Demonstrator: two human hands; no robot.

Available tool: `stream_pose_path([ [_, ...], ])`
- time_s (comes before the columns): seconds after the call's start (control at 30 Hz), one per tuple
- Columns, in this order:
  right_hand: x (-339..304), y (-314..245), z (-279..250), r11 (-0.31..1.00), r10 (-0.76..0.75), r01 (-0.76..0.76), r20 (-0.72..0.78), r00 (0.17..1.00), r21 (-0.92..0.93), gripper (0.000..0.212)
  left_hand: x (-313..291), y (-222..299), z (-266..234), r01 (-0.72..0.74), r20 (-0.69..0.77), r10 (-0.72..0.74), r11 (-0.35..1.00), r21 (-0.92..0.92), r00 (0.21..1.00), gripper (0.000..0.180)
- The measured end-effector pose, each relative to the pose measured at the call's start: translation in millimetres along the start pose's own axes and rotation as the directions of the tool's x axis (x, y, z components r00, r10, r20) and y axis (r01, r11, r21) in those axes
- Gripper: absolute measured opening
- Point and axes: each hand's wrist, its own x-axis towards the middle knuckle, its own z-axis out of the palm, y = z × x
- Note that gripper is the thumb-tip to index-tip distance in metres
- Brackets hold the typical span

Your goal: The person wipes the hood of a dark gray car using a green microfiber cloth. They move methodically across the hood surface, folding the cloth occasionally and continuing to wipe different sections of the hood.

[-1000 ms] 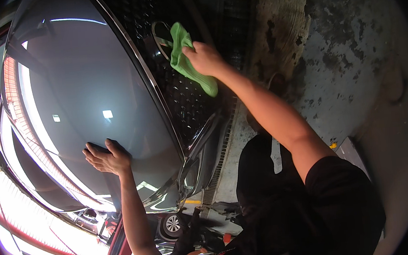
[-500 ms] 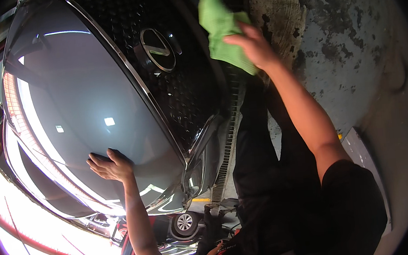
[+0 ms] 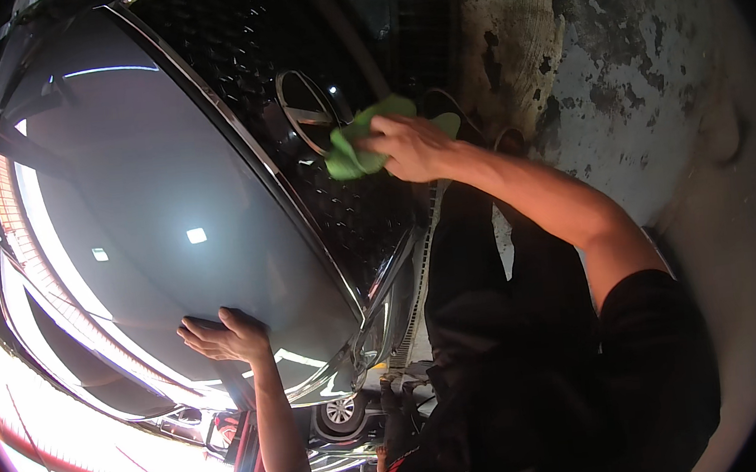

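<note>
Cloth (image 3: 350,155), green and bunched, is in my right grip (image 3: 413,146), fingers closed round it, its outline blurred. It sits at the car's front, over the dark grille (image 3: 228,46), just beside the oval emblem (image 3: 307,115); whether it presses on the surface or hangs just off, I cannot tell. Left grip (image 3: 227,338) holds nothing: fingers stretched, thumb apart, laid on the grey bonnet (image 3: 162,166), apparently as a prop. Progress, by my reading: cloth work looks under way at the grille, not finished. Bonnet shows even gloss and crisp light reflections; no smears I can make out, though nothing here proves it has been gone over. Bright trim strip (image 3: 251,148) between bonnet and grille gleams likewise. Emblem's ring shines where visible. Grille is too dark to judge: glints on its raised pattern, dirt or damp unreadable. How much of it is covered, how much is left, I cannot say from here.
</note>
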Motion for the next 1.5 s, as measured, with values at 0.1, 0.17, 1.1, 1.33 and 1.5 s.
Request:
stream_pose_path([
  [0.1,0.1,2.2,-5.9,0.988,-0.107,0.118,0.113,0.988,-0.096,0.047,-0.4,-1.4,0.5,-0.006,0.019,0.007,1.000,-0.011,1.000,0.090],
  [0.17,21.5,10.0,-15.2,0.949,-0.155,0.197,0.180,0.971,-0.247,0.045,0.0,-2.9,1.6,-0.004,0.019,0.005,1.000,-0.014,1.000,0.091],
  [1.1,91.6,18.6,-48.7,0.816,-0.288,0.333,0.167,0.943,-0.473,0.029,0.6,-10.8,4.9,-0.053,-0.025,0.052,0.998,-0.041,0.998,0.086],
  [1.33,104.6,38.8,-43.3,0.751,-0.324,0.220,-0.057,0.944,-0.622,0.034,-0.7,-6.5,3.1,-0.038,-0.013,0.038,0.999,-0.037,0.999,0.088],
  [1.5,61.6,2.4,-21.3,0.892,-0.085,0.170,0.215,0.973,-0.419,0.028,-1.4,-6.4,3.7,-0.028,-0.024,0.027,0.999,-0.028,0.999,0.087],
])
